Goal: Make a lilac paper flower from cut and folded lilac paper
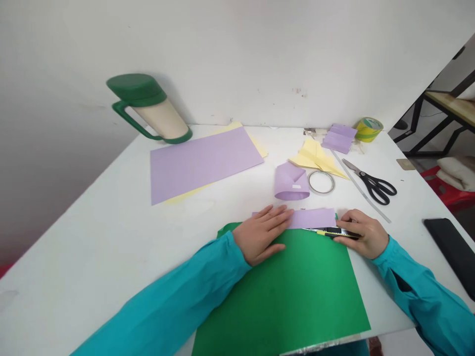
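My left hand (262,235) lies flat with its fingers stretched out, pressing on a narrow purple paper strip (313,218) and the far edge of a green paper sheet (293,291). In my right hand (363,233) is a black and yellow utility knife (330,232), its tip pointing left along the strip's near edge. The right fingertips are close to the strip's right end. The strip's left part is mostly hidden under my left hand. Just beyond the strip stand a folded purple paper piece (291,184) and a roll of clear tape (321,182).
A green and cream jug (163,116) stands at the back left beside purple paper (204,160) on yellow sheets. Further right are a yellow paper plane (315,158), scissors (371,183), a folded purple piece (340,138), yellow tape (369,129) and a black phone-like slab (451,252).
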`<state>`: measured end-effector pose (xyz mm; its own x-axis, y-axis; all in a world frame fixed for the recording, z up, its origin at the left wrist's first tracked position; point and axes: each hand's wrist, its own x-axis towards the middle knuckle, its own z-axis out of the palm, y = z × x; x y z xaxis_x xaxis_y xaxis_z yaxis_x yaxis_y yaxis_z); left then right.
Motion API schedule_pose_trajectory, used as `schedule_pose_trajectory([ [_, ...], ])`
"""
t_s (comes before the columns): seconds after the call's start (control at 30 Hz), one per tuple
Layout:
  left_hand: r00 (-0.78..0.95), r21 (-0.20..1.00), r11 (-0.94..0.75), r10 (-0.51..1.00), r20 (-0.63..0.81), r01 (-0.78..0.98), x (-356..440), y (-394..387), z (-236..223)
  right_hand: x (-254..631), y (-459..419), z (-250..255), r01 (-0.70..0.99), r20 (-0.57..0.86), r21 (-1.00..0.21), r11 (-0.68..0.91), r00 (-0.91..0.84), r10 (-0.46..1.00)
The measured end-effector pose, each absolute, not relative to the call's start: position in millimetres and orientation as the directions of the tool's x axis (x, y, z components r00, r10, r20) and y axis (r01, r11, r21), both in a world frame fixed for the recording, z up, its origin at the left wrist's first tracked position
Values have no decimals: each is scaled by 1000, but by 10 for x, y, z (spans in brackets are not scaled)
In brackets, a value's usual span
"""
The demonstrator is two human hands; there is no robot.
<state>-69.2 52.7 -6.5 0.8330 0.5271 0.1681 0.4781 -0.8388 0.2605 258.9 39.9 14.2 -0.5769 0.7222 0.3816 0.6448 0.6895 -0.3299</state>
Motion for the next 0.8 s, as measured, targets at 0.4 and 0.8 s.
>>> schedule_pose_trajectory([
  [0.4,840,221,-839,529,122,497,-867,451,-132,2456,539,212,630,327,-311,711,-632,703],
  [0.8,857,201,-854,505,101,479,-890,472,-119,2502,445,180,602,349,-323,730,-642,683],
])
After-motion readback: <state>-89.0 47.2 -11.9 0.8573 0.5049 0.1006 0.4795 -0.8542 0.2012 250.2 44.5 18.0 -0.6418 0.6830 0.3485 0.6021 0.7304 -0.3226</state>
